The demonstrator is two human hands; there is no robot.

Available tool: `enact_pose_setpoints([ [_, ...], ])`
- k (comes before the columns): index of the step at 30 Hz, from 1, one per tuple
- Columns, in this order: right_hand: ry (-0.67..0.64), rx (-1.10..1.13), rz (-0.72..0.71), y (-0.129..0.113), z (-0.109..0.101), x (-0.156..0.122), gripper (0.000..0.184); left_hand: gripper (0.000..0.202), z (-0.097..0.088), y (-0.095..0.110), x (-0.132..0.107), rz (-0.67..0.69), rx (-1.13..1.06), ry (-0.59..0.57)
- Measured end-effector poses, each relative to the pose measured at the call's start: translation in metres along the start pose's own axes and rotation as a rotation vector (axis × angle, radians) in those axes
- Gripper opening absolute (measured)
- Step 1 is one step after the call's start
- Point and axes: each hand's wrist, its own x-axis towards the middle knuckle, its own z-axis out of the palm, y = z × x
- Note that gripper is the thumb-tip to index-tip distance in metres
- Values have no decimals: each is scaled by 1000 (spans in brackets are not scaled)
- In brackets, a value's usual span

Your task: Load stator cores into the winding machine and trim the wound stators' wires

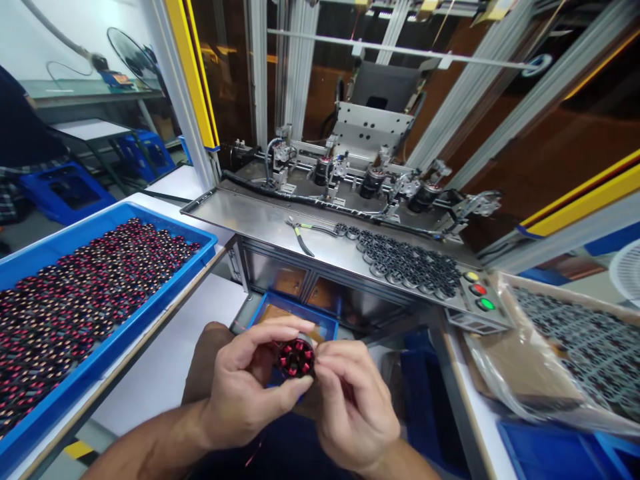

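Both of my hands hold one small wound stator (297, 358), a black ring with red copper coils, low in the middle of the view. My left hand (245, 387) wraps it from the left with thumb below and fingers over the top. My right hand (353, 407) pinches its right side with the fingertips. A thin red wire end hangs below my left wrist.
A blue tray (125, 320) full of the same red-wound stators lies at left. On the steel bench (250, 217) ahead lie pliers (300, 235) and several bare black stator cores (407, 261); a winding machine (373, 177) stands behind. Coloured buttons (479, 290) and a bagged box of cores (580, 340) sit at right.
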Motion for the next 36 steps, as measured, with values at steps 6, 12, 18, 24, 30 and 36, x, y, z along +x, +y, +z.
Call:
enact_pose_setpoints([
  [6, 40, 58, 90, 5, 8, 0, 21, 58, -1, 0, 0, -169, -64, -5],
  [12, -40, 45, 30, 11, 0, 3, 22, 51, -21, 5, 5, -427, -106, -247],
  [18, -78, -7, -7, 12, -5, 4, 23, 33, -19, 9, 9, -465, -201, -270],
  [24, -90, -98, -18, 8, -8, 5, 20, 39, -18, -1, 7, -458, -360, -281],
  [30, -103, -29, 104, 5, -8, 7, 15, 27, -27, 0, 6, -236, -236, -298],
  [36, -112, 9, 102, 5, -11, 11, 13, 36, -23, 3, 7, -13, -19, -183],
])
